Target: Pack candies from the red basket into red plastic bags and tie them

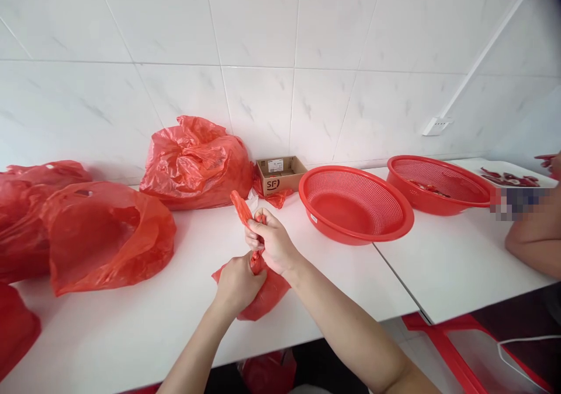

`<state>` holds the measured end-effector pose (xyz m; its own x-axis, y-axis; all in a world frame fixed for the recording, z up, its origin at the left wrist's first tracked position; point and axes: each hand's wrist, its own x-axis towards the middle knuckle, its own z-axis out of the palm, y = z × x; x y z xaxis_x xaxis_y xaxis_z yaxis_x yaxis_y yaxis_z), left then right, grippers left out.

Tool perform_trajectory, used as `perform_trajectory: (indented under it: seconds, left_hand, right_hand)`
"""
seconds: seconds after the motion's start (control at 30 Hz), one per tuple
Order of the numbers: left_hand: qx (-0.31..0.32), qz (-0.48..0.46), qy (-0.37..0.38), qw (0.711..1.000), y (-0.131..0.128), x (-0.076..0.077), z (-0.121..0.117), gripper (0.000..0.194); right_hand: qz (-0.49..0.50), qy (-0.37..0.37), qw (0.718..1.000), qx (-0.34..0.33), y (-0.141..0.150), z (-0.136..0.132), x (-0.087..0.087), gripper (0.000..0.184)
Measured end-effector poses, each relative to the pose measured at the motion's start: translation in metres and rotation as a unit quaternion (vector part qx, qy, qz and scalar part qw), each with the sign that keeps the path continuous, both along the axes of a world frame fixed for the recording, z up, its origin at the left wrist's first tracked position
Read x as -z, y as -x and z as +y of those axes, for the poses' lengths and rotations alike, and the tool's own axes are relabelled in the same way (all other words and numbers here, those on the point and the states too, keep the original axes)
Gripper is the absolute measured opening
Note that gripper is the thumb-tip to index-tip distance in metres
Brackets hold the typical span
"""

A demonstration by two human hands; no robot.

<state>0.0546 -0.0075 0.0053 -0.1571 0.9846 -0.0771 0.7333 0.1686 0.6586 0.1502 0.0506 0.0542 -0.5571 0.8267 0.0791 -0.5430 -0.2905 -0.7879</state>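
A small filled red plastic bag [267,294] rests on the white table near its front edge. My left hand [241,280] is closed around the bag's gathered neck, just above the filled part. Higher up, my right hand [272,239] grips the twisted top of the same bag, and a loose end sticks out to the upper left. The bag's contents are hidden by the red plastic. Part of the neck between my hands is covered by my fingers.
Behind stand a large red bag [197,166] and a cardboard box [280,175]. To the left lie an open red bag [109,242] and other red bags. On the right are two red baskets [355,204], a white tray [546,180] and another person's arm [534,230].
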Motion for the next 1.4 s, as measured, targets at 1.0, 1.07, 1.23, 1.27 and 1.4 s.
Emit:
perform_trajectory:
  seconds: [1.0, 1.07, 1.23, 1.27, 1.4]
  left_hand:
    - [0.010, -0.240, -0.261, 0.935, 0.000, 0.005, -0.003, 0.026]
    - [0.002, -0.256, -0.264, 0.930, -0.001, 0.008, -0.003, 0.027]
    - [0.015, -0.318, -0.214, 0.924, -0.005, 0.025, -0.015, 0.034]
    - [0.003, -0.332, -0.206, 0.921, -0.006, 0.028, -0.016, 0.035]
    - [-0.075, -0.367, -0.203, 0.905, 0.001, 0.025, -0.008, 0.037]
  right_hand:
    - [0.031, 0.102, 0.972, 0.211, 0.005, 0.034, 0.050, 0.037]
    - [0.002, 0.079, 0.975, 0.207, 0.001, 0.038, 0.049, 0.040]
    - [-0.057, 0.058, 0.973, 0.218, -0.005, 0.059, 0.064, 0.045]
    - [-0.070, 0.047, 0.971, 0.226, -0.006, 0.060, 0.067, 0.044]
    - [-0.119, -0.041, 0.961, 0.247, -0.016, 0.056, 0.061, 0.037]
